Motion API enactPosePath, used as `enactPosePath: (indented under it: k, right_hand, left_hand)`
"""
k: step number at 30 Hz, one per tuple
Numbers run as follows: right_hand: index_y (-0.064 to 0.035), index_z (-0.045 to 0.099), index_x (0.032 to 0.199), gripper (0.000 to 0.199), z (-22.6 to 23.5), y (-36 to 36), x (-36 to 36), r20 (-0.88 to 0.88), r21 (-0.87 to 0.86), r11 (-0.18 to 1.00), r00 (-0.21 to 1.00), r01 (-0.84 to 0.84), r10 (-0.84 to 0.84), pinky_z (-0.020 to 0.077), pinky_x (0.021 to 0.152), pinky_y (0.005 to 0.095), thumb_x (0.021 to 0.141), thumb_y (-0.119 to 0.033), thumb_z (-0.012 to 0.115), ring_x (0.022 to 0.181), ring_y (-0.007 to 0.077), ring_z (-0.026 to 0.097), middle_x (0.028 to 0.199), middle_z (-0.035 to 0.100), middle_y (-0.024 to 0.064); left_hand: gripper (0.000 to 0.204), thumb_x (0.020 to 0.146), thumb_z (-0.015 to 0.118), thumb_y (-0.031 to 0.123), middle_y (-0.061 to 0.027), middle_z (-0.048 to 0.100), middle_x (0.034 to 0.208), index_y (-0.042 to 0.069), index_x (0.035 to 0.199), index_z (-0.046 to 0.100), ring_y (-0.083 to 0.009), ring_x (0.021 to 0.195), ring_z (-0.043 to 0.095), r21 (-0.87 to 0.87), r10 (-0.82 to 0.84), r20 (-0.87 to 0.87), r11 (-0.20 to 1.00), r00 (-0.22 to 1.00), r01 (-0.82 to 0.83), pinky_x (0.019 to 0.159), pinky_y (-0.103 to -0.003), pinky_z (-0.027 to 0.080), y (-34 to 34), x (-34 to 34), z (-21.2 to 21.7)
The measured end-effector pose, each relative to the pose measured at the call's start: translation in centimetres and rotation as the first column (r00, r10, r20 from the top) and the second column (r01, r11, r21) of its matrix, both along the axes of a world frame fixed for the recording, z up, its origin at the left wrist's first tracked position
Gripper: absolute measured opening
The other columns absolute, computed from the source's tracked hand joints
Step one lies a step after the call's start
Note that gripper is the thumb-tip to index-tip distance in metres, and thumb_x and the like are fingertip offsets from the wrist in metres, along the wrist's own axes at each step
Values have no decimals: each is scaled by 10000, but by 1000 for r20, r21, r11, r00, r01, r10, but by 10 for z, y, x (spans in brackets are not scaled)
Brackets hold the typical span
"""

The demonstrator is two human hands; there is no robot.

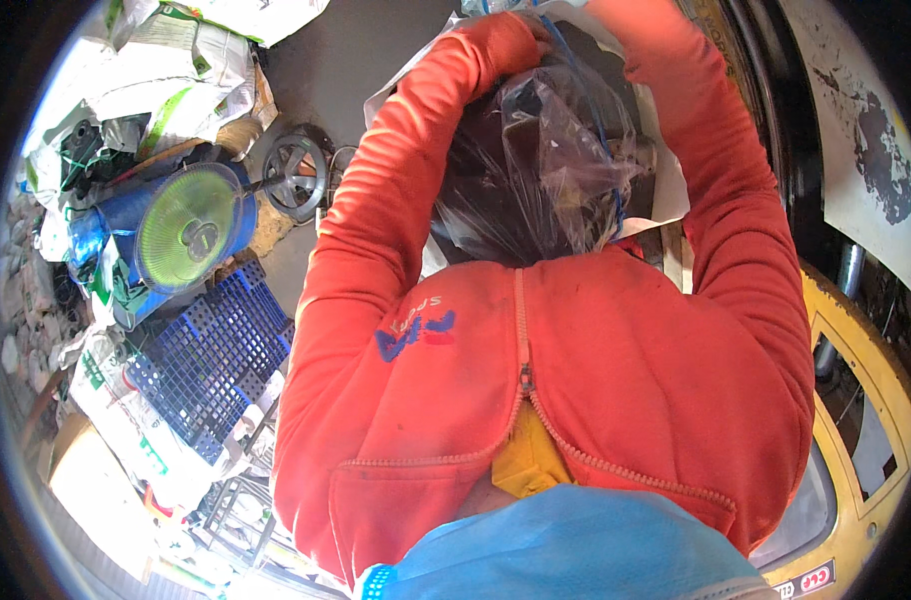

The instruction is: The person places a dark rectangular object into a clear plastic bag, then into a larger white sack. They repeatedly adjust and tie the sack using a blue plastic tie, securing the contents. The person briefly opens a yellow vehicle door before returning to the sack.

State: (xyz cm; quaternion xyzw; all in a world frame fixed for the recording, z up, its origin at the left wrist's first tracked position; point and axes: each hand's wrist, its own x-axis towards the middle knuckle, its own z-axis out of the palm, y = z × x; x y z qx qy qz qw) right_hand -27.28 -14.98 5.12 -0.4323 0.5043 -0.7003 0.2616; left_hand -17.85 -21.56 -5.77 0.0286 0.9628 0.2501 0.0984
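Observation:
A clear plastic bag (565,130) hangs in front of my chest, crumpled and see-through, with a dark surface showing behind it. My left hand (533,32) is at its top, close to the upper edge of the view, the fingers bent in against the plastic and partly hidden. A thin blue strip (597,90) runs down along the bag. White sheet material (667,185) shows behind the bag's right side. My right arm, in an orange sleeve (720,150), reaches up past the top edge, where the hand is cut off.
On the left stand a round fan (188,228) with a green centre, a blue plastic pallet (215,350) and white sacks (185,75). A black handwheel (295,172) is beside my left sleeve. At right, a yellow metal frame (870,400) curves below a worn white panel (860,130).

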Motion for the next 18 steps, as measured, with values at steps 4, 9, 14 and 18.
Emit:
enactPosePath:
  k: [4, 9, 14, 18]
  right_hand:
    - [-81, 499, 759, 142, 24, 43, 24, 410, 73, 980, 902, -183, 138, 319, 498, 194, 889, -138, 494, 517, 60, 394, 625, 448, -22]
    - [-81, 499, 752, 134, 43, 70, 55, 531, 60, 982, 839, -179, 120, 264, 460, 180, 883, -110, 500, 496, 36, 330, 602, 394, -44]
    - [-71, 491, 782, 104, 53, 94, 77, 610, 90, 969, 782, -231, 130, 266, 470, 174, 884, -91, 498, 510, 28, 327, 618, 396, -47]
    - [-51, 480, 806, 105, 63, 120, 86, 647, 35, 974, 748, -223, 148, 273, 486, 189, 893, -110, 487, 517, 33, 325, 617, 390, -37]
  left_hand:
    - [308, 770, 577, 111, -170, 581, 1014, 33, 1067, 557, -340, 957, 550, 79, 376, -152, 927, 914, -368, 844, -367, 429, -7, 33, 63]
    - [277, 791, 553, 59, -122, 587, 1031, 47, 1067, 571, -275, 990, 546, 394, 150, -522, 916, 839, 81, 846, -327, 430, 10, 59, 94]
    - [195, 874, 468, 56, -40, 604, 912, 55, 1031, 584, -186, 875, 566, 580, 70, -587, 732, 807, 358, 777, -282, 445, 30, 60, 88]
    - [188, 818, 499, 86, -70, 622, 826, 106, 957, 624, -238, 780, 590, 604, 93, -442, 766, 892, 219, 710, -296, 469, 48, 78, 98]
